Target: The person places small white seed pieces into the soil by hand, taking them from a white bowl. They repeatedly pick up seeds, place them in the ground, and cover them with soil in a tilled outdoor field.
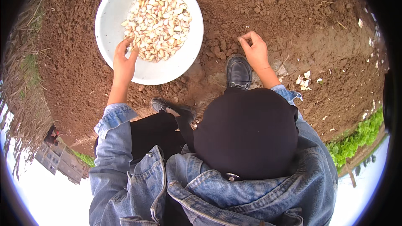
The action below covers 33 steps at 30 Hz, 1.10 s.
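Note:
A wide white plastic basin [110,25] rests on the brown soil. Many garlic cloves [160,25] are heaped in it, mostly towards its right side. My left hand [124,62] reaches over the near left rim, its thumb and fingers apart at the edge of the cloves; nothing shows clearly between them. To the right of the basin, my right hand [256,50] is just above the soil, thumb and index fingertips pinched together. Whether something small is held in that pinch cannot be told.
Loose, cloddy soil [282,9] surrounds the basin. My black shoe [238,72] stands below my right hand, the other shoe [172,108] near the basin. Pale garlic skins [303,81] lie scattered at the right. Dry straw [25,53] borders the left, green plants [358,138] the lower right.

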Available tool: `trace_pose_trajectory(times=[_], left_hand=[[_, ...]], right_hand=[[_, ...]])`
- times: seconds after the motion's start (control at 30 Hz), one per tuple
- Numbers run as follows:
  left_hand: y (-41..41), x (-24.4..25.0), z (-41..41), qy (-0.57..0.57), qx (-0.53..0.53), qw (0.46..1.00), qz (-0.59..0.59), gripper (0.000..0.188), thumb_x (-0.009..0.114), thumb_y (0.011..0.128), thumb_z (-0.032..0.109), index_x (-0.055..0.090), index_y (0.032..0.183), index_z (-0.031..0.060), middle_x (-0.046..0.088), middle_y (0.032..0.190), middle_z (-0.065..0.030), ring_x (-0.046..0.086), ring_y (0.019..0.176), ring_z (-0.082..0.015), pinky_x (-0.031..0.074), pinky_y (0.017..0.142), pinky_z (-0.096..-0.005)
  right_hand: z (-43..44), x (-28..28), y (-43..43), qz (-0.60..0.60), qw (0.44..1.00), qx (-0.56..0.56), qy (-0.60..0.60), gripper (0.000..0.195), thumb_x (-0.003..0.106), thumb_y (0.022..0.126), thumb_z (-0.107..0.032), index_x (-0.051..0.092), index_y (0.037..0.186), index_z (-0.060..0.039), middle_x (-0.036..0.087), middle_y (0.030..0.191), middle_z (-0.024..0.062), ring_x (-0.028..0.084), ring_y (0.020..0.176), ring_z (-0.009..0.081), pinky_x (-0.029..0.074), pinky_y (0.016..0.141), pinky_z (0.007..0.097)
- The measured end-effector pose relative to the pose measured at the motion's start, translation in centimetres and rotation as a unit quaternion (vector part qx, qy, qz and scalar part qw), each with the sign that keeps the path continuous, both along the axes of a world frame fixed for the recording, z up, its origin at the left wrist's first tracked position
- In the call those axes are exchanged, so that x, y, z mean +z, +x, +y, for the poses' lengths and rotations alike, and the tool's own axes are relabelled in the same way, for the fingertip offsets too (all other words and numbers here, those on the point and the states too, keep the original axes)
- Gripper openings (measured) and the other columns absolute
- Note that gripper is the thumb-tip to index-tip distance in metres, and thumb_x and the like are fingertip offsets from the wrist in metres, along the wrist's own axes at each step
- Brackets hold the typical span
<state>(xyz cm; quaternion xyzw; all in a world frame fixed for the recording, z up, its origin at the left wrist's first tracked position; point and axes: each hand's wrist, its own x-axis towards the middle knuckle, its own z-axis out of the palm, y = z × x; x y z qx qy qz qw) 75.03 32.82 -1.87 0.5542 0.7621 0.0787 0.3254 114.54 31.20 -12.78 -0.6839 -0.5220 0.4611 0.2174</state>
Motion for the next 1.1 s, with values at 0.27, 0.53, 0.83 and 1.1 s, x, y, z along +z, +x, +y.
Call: trace_pose_trajectory(times=[0.27, 0.53, 0.83, 1.1], left_hand=[[2.1, -4.6, 2.0, -0.048, 0.003, 0.998, -0.051, 0.033, 0.066, 0.085, 0.015, 0.064, 0.116, 0.005, 0.064, 0.105, -0.0122, 0.064, 0.088, -0.0227, 0.051, 0.08, -0.0344], [5.0, -9.6, 3.6, 0.077, -0.104, 0.991, 0.032, 0.025, 0.068, 0.082, 0.016, 0.068, 0.106, 0.0091, 0.062, 0.105, -0.0115, 0.063, 0.091, -0.0289, 0.052, 0.08, -0.0376], [5.7, -9.4, 3.9, -0.005, -0.181, 0.976, 0.123, 0.029, 0.069, 0.081, 0.02, 0.062, 0.107, 0.0086, 0.06, 0.106, -0.0123, 0.063, 0.092, -0.0313, 0.053, 0.08, -0.0406], [5.8, -9.4, 3.1, -0.039, -0.167, 0.979, 0.112, 0.029, 0.066, 0.083, 0.02, 0.059, 0.109, 0.0083, 0.061, 0.105, -0.0114, 0.065, 0.089, -0.0281, 0.053, 0.079, -0.0408]], right_hand=[[0.6, 1.9, -2.1, -0.053, 0.98, 0.166, 0.094, 0.012, 0.064, 0.088, -0.017, 0.066, 0.092, -0.0061, 0.06, 0.074, 0.0085, 0.058, 0.074, 0.0276, 0.049, 0.074, 0.0369], [1.1, 3.9, -2.4, -0.055, 0.983, 0.136, 0.107, 0.036, 0.062, 0.087, -0.007, 0.059, 0.123, -0.0073, 0.067, 0.101, 0.0088, 0.064, 0.095, 0.0198, 0.049, 0.087, 0.032], [0.9, 3.0, -2.4, 0.035, 0.994, 0.105, -0.008, 0.026, 0.061, 0.088, -0.012, 0.063, 0.113, -0.0048, 0.067, 0.102, 0.0097, 0.064, 0.091, 0.021, 0.05, 0.083, 0.0335], [1.3, 2.8, -2.8, 0.077, 0.992, 0.098, 0.009, 0.022, 0.06, 0.09, -0.012, 0.065, 0.11, -0.0034, 0.067, 0.103, 0.0093, 0.065, 0.091, 0.019, 0.05, 0.082, 0.0315]])
